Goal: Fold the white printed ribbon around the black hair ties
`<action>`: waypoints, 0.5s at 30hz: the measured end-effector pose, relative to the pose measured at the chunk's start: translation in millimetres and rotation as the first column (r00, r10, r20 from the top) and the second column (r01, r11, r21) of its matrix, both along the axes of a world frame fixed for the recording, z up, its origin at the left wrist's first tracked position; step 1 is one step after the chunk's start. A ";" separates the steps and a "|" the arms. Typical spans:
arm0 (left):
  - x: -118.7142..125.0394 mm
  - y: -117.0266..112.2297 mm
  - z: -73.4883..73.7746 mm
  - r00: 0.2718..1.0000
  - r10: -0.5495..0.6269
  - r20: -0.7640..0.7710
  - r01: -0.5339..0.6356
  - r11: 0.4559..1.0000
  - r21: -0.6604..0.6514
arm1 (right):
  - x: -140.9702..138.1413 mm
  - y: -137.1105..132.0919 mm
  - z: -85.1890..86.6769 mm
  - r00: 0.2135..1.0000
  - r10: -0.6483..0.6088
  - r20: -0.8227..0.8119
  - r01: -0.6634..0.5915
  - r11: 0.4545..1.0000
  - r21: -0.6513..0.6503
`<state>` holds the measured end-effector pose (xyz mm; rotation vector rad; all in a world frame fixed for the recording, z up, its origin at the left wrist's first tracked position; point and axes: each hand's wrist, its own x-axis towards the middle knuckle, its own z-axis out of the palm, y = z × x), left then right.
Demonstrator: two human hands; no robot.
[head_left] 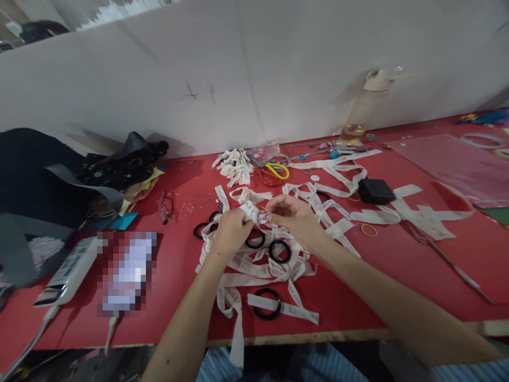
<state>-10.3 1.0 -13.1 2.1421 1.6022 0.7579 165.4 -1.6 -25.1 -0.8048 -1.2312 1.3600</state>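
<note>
Scissors [274, 172], black box [376, 191] beyond ribbon-wrapping hands [238, 225].

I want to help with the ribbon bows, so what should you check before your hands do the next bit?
1. Left hand has hold of the folded white ribbon: ok.
2. Right hand fingers meet the same ribbon: ok, though how tightly it pinches, cannot tell.
3. Black rings lie close under the hands: ok.
4. Loose ribbon strips are tangled around the rings: not ok.
5. Scissors lie apart from both hands, near the wall: ok.
6. One ribbon end hangs over the table edge: not ok.
</note>
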 end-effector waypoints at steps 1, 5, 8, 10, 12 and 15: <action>-0.1 -0.1 0.4 0.999 -0.033 0.017 0.033 0.999 0.000 | -0.2 -0.3 0.4 1.000 0.023 -0.013 -0.023 1.000 -0.005; -1.4 -1.0 1.0 0.992 -0.102 0.076 0.102 0.995 -0.004 | 0.5 -1.6 4.4 0.995 0.063 -0.076 -0.067 0.997 -0.043; -3.0 -1.5 1.9 0.990 -0.101 0.100 0.102 0.995 0.001 | 1.0 -3.0 8.9 0.988 0.102 -0.120 -0.113 0.990 -0.086; -4.0 -1.4 2.9 0.988 -0.109 0.112 0.108 0.994 0.010 | 0.6 -4.0 11.1 0.985 0.109 -0.131 -0.123 0.987 -0.102; -4.9 -0.9 3.8 0.985 -0.122 0.122 0.120 0.993 0.017 | 0.0 -4.4 12.1 0.987 0.097 -0.128 -0.111 0.988 -0.109; -6.5 -0.2 4.5 0.977 -0.147 0.153 0.144 0.989 0.027 | 0.2 -3.0 11.7 0.989 0.059 -0.136 -0.076 0.989 -0.127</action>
